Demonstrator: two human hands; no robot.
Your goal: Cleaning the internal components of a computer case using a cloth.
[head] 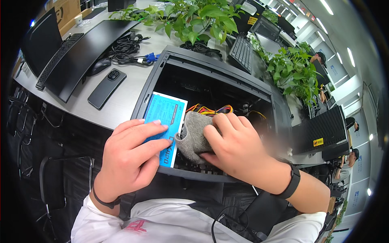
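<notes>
An open black computer case (197, 56) lies on its side in front of me, with its inside facing up. My left hand (133, 152) rests its fingertips on the blue label of the power supply unit (158, 111) at the case's left end. My right hand (234, 142) grips a grey cloth (196, 133) inside the case, just right of the power supply. Behind the cloth runs a bundle of red, yellow and black power cables (226, 108). The cloth and my right hand hide part of the case's interior.
Left of the case lie a smartphone (107, 88), a black mouse (99, 66), coiled black cables (126, 45) and a monitor (88, 54). Potted plants (197, 18) and a keyboard (241, 51) stand beyond it. Another black case (319, 130) is at the right. People are in the background.
</notes>
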